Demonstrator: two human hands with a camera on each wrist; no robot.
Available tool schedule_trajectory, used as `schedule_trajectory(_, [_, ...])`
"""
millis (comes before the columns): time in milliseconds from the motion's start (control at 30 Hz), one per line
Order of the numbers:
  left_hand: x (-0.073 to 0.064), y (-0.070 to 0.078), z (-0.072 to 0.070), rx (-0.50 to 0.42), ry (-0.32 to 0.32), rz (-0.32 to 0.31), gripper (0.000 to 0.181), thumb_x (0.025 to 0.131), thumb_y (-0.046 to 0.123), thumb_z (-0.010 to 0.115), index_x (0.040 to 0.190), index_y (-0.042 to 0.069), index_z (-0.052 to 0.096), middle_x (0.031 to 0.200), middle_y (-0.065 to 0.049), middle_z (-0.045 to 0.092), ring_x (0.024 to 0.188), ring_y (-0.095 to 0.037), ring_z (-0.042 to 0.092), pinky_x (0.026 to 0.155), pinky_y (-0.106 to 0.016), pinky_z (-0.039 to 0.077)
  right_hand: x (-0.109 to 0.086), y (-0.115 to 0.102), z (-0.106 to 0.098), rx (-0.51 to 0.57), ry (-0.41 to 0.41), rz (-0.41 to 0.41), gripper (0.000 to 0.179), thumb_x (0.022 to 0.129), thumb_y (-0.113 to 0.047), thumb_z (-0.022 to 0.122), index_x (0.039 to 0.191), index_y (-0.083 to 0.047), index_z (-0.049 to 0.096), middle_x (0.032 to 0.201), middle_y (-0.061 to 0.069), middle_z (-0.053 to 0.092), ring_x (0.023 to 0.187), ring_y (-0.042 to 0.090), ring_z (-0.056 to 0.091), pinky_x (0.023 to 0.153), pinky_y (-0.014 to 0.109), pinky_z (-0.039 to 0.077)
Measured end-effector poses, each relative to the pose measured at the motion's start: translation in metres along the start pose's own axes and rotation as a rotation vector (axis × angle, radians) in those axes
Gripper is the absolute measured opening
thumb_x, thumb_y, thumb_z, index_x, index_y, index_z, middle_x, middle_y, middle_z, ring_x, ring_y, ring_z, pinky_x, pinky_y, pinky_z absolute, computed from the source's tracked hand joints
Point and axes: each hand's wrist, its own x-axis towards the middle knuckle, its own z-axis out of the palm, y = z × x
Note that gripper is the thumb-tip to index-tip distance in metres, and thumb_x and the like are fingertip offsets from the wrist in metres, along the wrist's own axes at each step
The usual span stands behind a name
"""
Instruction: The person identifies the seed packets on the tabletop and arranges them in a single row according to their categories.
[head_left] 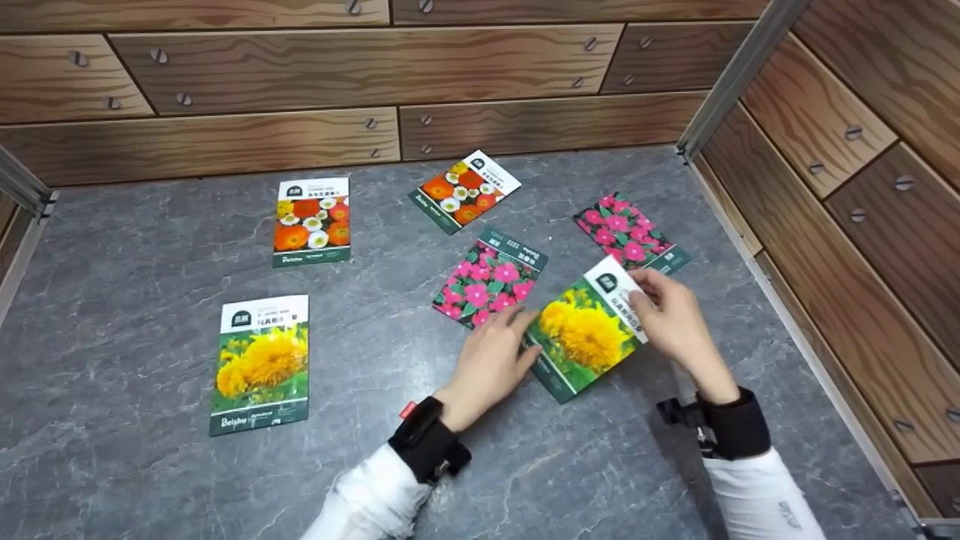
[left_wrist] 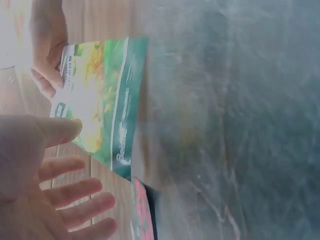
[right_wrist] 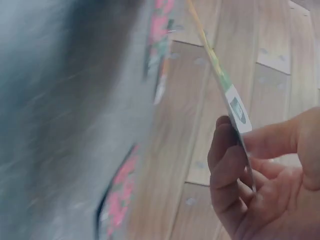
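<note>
My right hand [head_left: 673, 319] pinches a yellow-flower seed packet [head_left: 581, 334] by its white top end, thumb on the front and fingers behind, as the right wrist view shows. This packet is raised and tilted over the grey surface. My left hand [head_left: 491, 364] is at the packet's lower left edge, its fingers spread and fairly straight in the left wrist view, the thumb [left_wrist: 65, 131] overlapping the packet there. Just beyond the left fingertips lies a pink-flower packet [head_left: 491, 277], partly covered by that hand. Another pink-flower packet [head_left: 626, 231] lies behind my right hand.
Two orange-and-white-flower packets lie farther back, one upright to me [head_left: 312, 222] and one turned [head_left: 465, 191]. At the left is a second yellow-flower packet [head_left: 260, 365]. Wood-patterned panels [head_left: 360, 71] border the back, and more panels [head_left: 847, 195] the right side.
</note>
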Motion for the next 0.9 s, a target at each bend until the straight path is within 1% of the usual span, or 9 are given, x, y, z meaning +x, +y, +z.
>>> schedule_trajectory(167, [-0.01,-0.005,-0.012,-0.155,0.094,-0.071,0.052,0.094,0.035,0.059,0.141,0.016,0.046,0.141,-0.011,0.053,0.125,-0.025,0.057,0.102,-0.042,0.051,0.003,-0.025,0.01,0.064,-0.07,-0.078,0.026,0.098,-0.011,0.05,0.12,-0.005,0.06,0.118,0.019,0.065,0.111,0.033,0.062,0.095,0.051,0.05])
schedule_trajectory(333, [-0.024,-0.013,-0.02,-0.243,0.183,-0.088,0.05,0.096,0.035,0.055,0.142,0.021,0.044,0.136,-0.007,0.059,0.11,-0.022,0.065,0.092,-0.036,0.056,0.008,-0.048,0.028,0.111,-0.09,-0.164,0.024,0.096,-0.01,0.053,0.116,-0.004,0.064,0.115,0.018,0.068,0.111,0.032,0.063,0.096,0.05,0.052])
schedule_trajectory(467, [-0.037,-0.023,-0.031,-0.318,0.277,-0.12,0.044,0.096,0.03,0.055,0.138,0.019,0.05,0.133,-0.006,0.061,0.113,-0.02,0.064,0.096,-0.036,0.054,0.014,-0.072,0.047,0.173,-0.119,-0.204,0.024,0.095,-0.009,0.055,0.116,-0.004,0.065,0.115,0.017,0.069,0.107,0.03,0.065,0.093,0.048,0.055])
schedule_trajectory(500, [-0.04,-0.026,-0.035,-0.341,0.302,-0.134,0.042,0.096,0.028,0.055,0.136,0.019,0.052,0.132,-0.006,0.062,0.108,-0.02,0.065,0.096,-0.035,0.054,0.016,-0.079,0.053,0.181,-0.125,-0.216,0.024,0.095,-0.009,0.055,0.116,-0.005,0.065,0.116,0.017,0.069,0.107,0.03,0.065,0.094,0.047,0.055])
schedule_trajectory(633, [-0.05,-0.043,-0.047,-0.414,0.396,-0.174,0.035,0.096,0.02,0.056,0.13,0.015,0.057,0.116,-0.007,0.069,0.086,-0.019,0.067,0.079,-0.034,0.057,0.021,-0.102,0.073,0.182,-0.11,-0.295,0.024,0.096,-0.01,0.054,0.117,-0.006,0.065,0.116,0.013,0.07,0.111,0.027,0.065,0.098,0.044,0.053])
schedule_trajectory(700, [-0.056,-0.051,-0.052,-0.435,0.421,-0.194,0.032,0.096,0.019,0.056,0.128,0.015,0.059,0.11,-0.006,0.07,0.078,-0.019,0.065,0.07,-0.031,0.055,0.023,-0.11,0.082,0.189,-0.097,-0.335,0.024,0.096,-0.012,0.055,0.117,-0.008,0.066,0.115,0.011,0.071,0.108,0.024,0.066,0.095,0.041,0.055])
schedule_trajectory(767, [-0.06,-0.059,-0.057,-0.444,0.449,-0.198,0.03,0.095,0.018,0.057,0.125,0.014,0.061,0.104,-0.006,0.071,0.078,-0.019,0.065,0.065,-0.028,0.053,0.024,-0.115,0.091,0.204,-0.074,-0.363,0.023,0.095,-0.013,0.057,0.116,-0.009,0.066,0.108,0.009,0.072,0.098,0.021,0.068,0.087,0.037,0.056])
schedule_trajectory(833, [-0.064,-0.066,-0.063,-0.454,0.472,-0.205,0.029,0.095,0.018,0.058,0.123,0.014,0.062,0.101,-0.007,0.071,0.076,-0.019,0.064,0.062,-0.025,0.051,0.025,-0.118,0.099,0.228,-0.05,-0.366,0.024,0.093,-0.014,0.06,0.116,-0.011,0.066,0.101,0.009,0.073,0.085,0.019,0.067,0.072,0.031,0.055])
schedule_trajectory(900, [-0.067,-0.073,-0.07,-0.485,0.498,-0.218,0.029,0.094,0.017,0.059,0.122,0.013,0.062,0.099,-0.007,0.071,0.073,-0.02,0.063,0.058,-0.023,0.05,0.025,-0.119,0.106,0.252,-0.025,-0.344,0.029,0.092,-0.015,0.063,0.121,-0.011,0.063,0.1,0.01,0.072,0.081,0.02,0.064,0.064,0.024,0.051])
